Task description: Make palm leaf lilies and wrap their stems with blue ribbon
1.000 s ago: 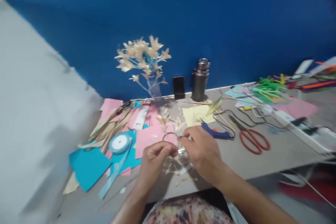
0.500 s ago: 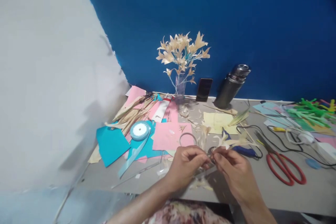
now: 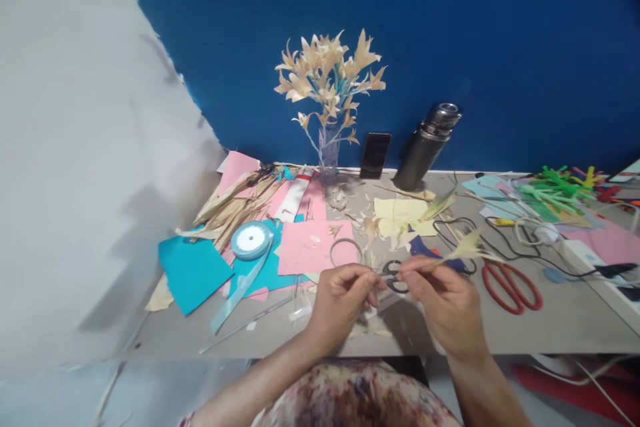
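My right hand point(image 3: 445, 300) is closed in a pinch on a pale dried-husk flower point(image 3: 466, 247), its petals pointing right past my fingers. Close by on the left, my left hand point(image 3: 345, 297) has thumb and fingers pressed together. Something thin runs from its fingertips toward my right hand, too fine to make out. Behind the gap between both hands are small black-handled scissors point(image 3: 396, 277). A ring-shaped band point(image 3: 345, 252) lies on pink paper point(image 3: 300, 250) just beyond my left hand.
Husk flowers point(image 3: 327, 70) stand in a clear vase at the back, beside a phone point(image 3: 375, 155) and a dark flask point(image 3: 425, 150). Left are a blue ribbon roll point(image 3: 251, 239) and blue sheets point(image 3: 193, 273). Right lie red-handled scissors point(image 3: 513, 287), cables and a white power strip point(image 3: 600, 280).
My hands have moved slightly apart, and the flower in my right hand now shows more plainly, raised to the right. The whole view has shifted, so the table's things appear farther left and higher.
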The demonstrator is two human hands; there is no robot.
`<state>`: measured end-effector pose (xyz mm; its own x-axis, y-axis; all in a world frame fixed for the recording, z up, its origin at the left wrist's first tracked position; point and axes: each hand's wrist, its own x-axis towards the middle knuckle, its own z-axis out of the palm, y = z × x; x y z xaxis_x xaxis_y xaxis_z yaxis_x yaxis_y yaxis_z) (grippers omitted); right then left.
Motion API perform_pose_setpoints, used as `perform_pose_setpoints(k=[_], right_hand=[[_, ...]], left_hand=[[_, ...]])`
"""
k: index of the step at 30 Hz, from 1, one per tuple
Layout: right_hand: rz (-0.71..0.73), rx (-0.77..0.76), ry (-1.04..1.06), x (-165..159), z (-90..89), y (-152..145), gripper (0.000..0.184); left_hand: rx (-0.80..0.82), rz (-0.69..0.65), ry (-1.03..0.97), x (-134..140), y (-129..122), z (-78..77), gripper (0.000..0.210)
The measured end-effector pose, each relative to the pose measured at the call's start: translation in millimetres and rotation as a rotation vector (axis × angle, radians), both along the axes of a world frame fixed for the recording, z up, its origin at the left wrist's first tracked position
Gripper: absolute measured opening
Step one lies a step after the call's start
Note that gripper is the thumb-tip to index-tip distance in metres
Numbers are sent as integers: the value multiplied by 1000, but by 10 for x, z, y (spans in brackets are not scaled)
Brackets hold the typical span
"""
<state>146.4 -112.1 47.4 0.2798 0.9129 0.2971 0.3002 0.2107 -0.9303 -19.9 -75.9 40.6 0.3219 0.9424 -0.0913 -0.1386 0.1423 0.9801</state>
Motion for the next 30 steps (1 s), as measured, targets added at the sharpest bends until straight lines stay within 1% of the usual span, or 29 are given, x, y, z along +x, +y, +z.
perform_pose_setpoints(k=[3, 6, 11, 14, 17, 18, 20, 22, 26, 28, 30], right_hand=[[32, -6, -48, -76, 38, 78, 14], [93, 55, -136, -160, 79, 134, 12], [86, 239, -222, -279, 98, 196, 10], [98, 288, -312, -312, 83, 211, 9], [26, 325, -458, -318, 88, 206, 10], [11, 342, -503, -317, 100, 202, 11], [47, 359, -543, -317, 140, 193, 12], [124, 351, -501, -324, 188, 184, 14], [231, 341, -321, -359, 237, 182, 18], [257, 342, -331, -372, 226, 187, 17], [252, 334, -399, -376, 199, 197, 15]], left_hand=[[80, 26, 69, -23, 11, 7, 28], [192, 90, 134, -47, 20, -10, 24], [437, 205, 232, -87, 22, -75, 28], [535, 274, 281, -107, 19, -92, 26], [631, 341, 312, -126, 19, -95, 25], [650, 363, 319, -132, 18, -98, 25], [669, 404, 328, -142, 13, -111, 23], [676, 427, 337, -152, 2, -133, 21], [675, 443, 361, -187, -20, -157, 25], [642, 468, 371, -226, -25, -137, 28], [624, 521, 412, -286, -22, -100, 29]])
